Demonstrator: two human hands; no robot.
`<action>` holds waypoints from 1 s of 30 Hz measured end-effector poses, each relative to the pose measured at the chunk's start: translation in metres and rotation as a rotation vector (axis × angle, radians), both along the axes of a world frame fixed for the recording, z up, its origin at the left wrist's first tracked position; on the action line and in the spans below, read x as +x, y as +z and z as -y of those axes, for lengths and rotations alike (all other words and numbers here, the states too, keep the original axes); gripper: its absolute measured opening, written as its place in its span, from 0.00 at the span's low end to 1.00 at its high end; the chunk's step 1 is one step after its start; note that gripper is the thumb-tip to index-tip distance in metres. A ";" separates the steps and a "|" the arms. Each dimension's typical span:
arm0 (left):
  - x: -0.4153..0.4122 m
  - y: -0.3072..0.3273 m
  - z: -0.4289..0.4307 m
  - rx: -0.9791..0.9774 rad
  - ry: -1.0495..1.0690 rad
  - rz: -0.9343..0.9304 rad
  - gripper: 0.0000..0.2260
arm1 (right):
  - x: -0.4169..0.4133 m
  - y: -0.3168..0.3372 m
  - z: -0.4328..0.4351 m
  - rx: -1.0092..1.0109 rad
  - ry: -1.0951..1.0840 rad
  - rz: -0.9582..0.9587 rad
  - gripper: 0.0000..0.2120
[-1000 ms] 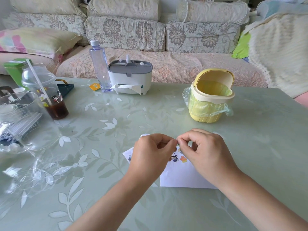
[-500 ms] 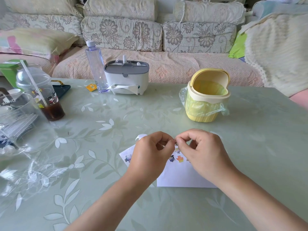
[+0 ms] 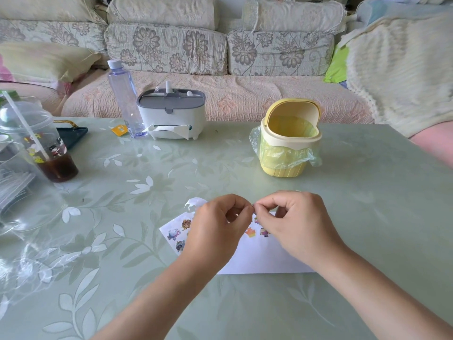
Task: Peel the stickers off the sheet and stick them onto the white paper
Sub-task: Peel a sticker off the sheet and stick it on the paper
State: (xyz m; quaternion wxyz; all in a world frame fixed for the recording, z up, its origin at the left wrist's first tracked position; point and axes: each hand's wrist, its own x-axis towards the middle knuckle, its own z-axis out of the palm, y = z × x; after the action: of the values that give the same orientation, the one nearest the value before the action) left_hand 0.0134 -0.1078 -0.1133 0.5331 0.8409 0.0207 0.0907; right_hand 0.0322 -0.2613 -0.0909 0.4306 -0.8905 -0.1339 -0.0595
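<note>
First, at 6 o'clock: paper (image 3: 264,260), white, flat on table (image 3: 367,217), partly covered by both hands. On its left part: stickers (image 3: 174,234), small and coloured; a few more at its top middle, showing between the two hands.

Over the paper:
- Left hand (image 3: 215,231), fingers curled, thumb and forefinger pinching a tiny bit (image 3: 254,210).
- Right hand (image 3: 299,224), curled likewise, pinching the same bit from the other side, tips of both hands meeting there.
- Bit too small to tell as sticker or sheet.

At 10 o'clock of the left hand, near the paper's far corner: scrap (image 3: 195,203), white, curled, lying on the table.

At 9 o'clock, by the table's left edge: wrap (image 3: 31,241), clear and crumpled.

Farther out:
- 1 o'clock: bin (image 3: 289,143), yellow, lid tipped open, liner bag hanging over the rim.
- 10 o'clock: cup (image 3: 41,143) with straw and dark drink.
- 11 o'clock: tissue box (image 3: 171,114), with bottle (image 3: 123,94) just beside its left.

Farthest, at 12 o'clock: sofa (image 3: 220,94), floral covers.
</note>
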 end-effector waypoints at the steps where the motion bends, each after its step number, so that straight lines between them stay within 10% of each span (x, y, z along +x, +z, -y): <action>1: 0.000 0.000 0.002 0.004 -0.002 -0.003 0.11 | 0.001 0.000 0.001 0.009 -0.007 -0.002 0.12; 14: 0.000 0.003 0.007 -0.016 -0.031 -0.026 0.10 | 0.005 0.003 0.008 0.181 -0.039 -0.210 0.10; 21: 0.000 0.009 0.003 -0.362 -0.024 -0.155 0.07 | 0.005 0.005 0.004 0.251 -0.025 -0.191 0.10; 30: 0.002 0.006 -0.004 -0.221 0.026 -0.051 0.04 | 0.004 0.001 -0.003 0.202 0.017 -0.129 0.09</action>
State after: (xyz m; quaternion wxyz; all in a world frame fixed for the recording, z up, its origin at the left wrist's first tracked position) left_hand 0.0150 -0.1034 -0.1075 0.6207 0.7787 0.0551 0.0732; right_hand 0.0360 -0.2580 -0.0895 0.5263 -0.8435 -0.1069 -0.0116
